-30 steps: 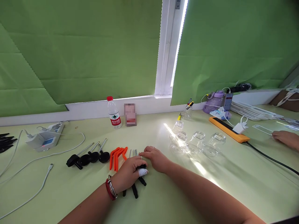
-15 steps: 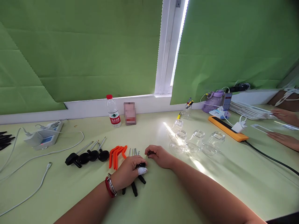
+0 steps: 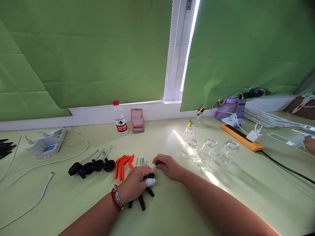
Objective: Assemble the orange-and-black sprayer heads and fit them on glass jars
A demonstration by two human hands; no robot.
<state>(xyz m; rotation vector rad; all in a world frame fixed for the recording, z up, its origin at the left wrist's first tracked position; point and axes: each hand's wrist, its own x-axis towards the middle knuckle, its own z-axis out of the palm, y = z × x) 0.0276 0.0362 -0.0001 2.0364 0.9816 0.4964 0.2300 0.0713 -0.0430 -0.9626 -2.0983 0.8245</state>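
My left hand [image 3: 137, 181], one finger wrapped in white tape, is closed around a black plastic piece [image 3: 148, 176] that it mostly hides. Under and behind that hand lie black-handled parts [image 3: 141, 202] with metal rods [image 3: 142, 161] poking out beyond the knuckles. My right hand [image 3: 167, 167] rests on the table to the right, its fingers pinched on a small dark piece [image 3: 158, 162] whose kind I cannot make out. Orange bent pieces [image 3: 121, 167] lie just left of my left hand. Farther left are several black round-headed parts with metal rods [image 3: 109, 165].
Several clear glass jars [image 3: 209, 151] stand right of my right hand. Behind are a water bottle [image 3: 121, 122] and a small box [image 3: 137, 120]. White cables [image 3: 46, 194] run across the left; an orange power strip [image 3: 242, 137] lies right. Another person's hand [image 3: 310, 144] is at the right edge.
Both my hands hold nearly the same pose and place. At the right edge, the other person's hands have shifted, with only one now partly showing. The view has moved very slightly.
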